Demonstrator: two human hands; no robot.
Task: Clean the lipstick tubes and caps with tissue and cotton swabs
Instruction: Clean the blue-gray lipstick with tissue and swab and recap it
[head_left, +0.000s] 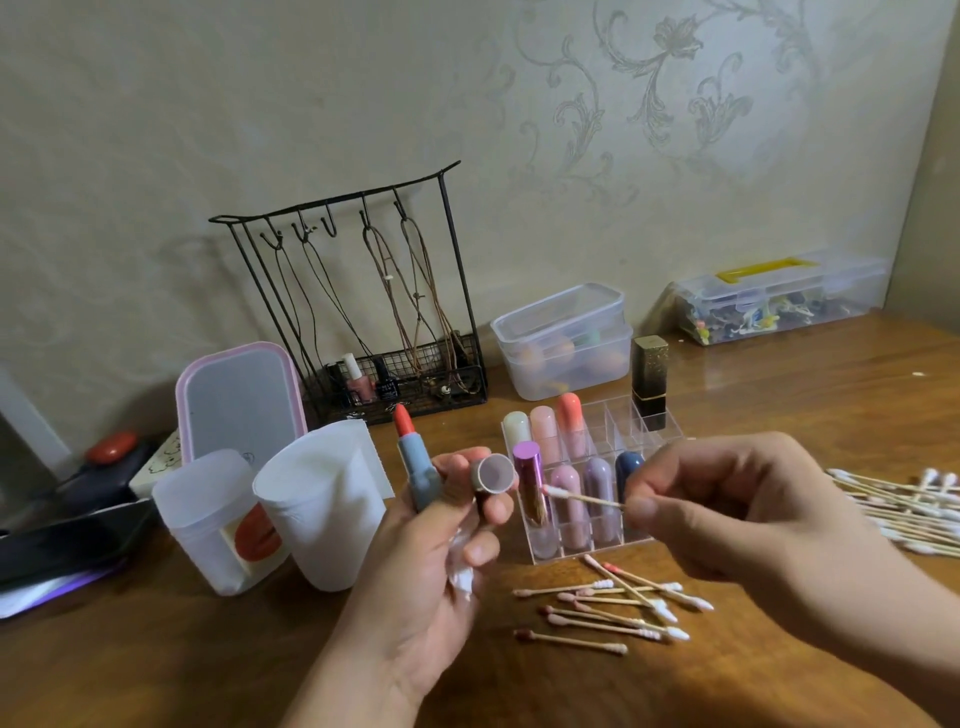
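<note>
My left hand holds an open grey lipstick tube with its orange-red stick up, and next to it the tube's grey cap, its mouth turned toward me. A bit of tissue shows under the fingers. My right hand pinches a cotton swab whose white tip points left, just short of the cap. Behind stands a clear organizer with several capped lipsticks. Used, stained swabs lie on the table in front of it.
Two translucent white cups stand at the left, a pink-rimmed box lid behind them. A black wire rack stands by the wall, with clear boxes at the back. A black-gold lipstick is upright. Clean swabs lie piled at the right.
</note>
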